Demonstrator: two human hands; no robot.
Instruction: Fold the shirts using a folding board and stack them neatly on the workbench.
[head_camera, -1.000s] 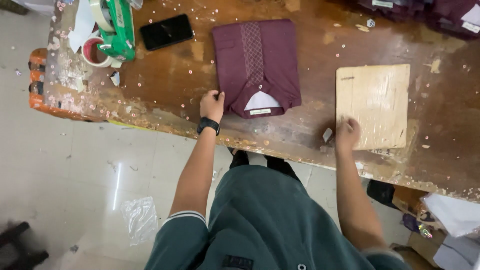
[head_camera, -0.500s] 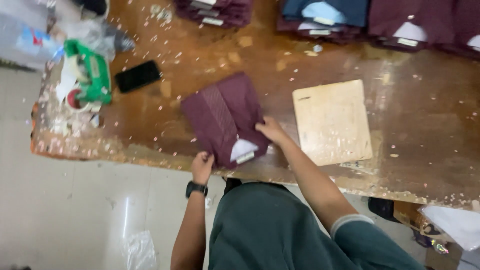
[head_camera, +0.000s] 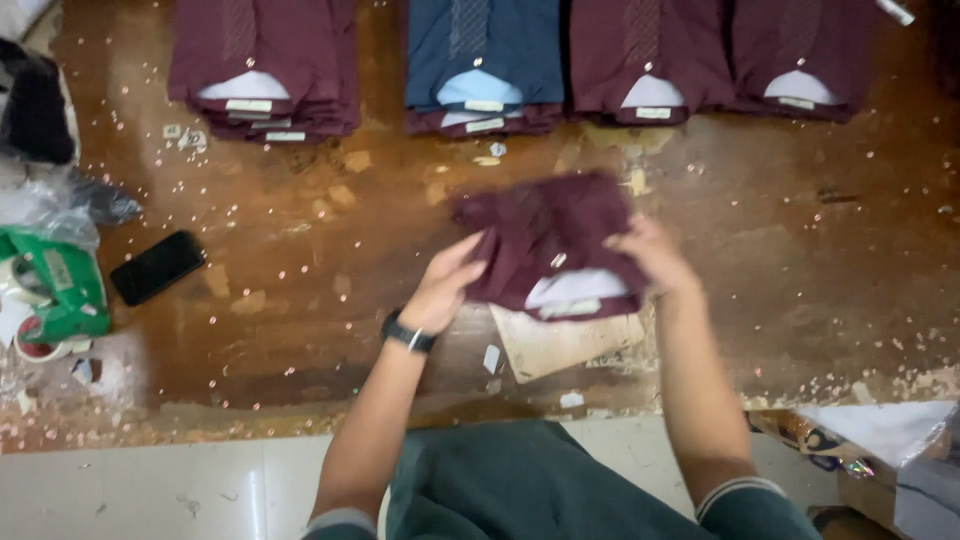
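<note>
Both hands hold a folded maroon shirt above the worn brown wooden desk.

The left hand (head_camera: 447, 288), with a black wristwatch (head_camera: 407, 333), grips the left edge of the folded maroon shirt (head_camera: 550, 235) with its fingers closed on the cloth; the right hand (head_camera: 652, 255) grips the right edge in the same manner. The shirt appears lifted clear of the desk (head_camera: 330, 250), its white collar insert toward the person, directly over a pale rectangular folding board (head_camera: 560, 342). Stacks of folded maroon shirts (head_camera: 262, 75) and a folded blue shirt (head_camera: 480, 60) lie along the far edge; a black phone (head_camera: 157, 266) lies well apart at the left. Risk, as a judgement: the shirt is blurred, so uneven pull between the two grips could loosen the fold, and loose paper scraps (head_camera: 490, 358) on the desk could cling to the cloth if it is set down on them.
</note>
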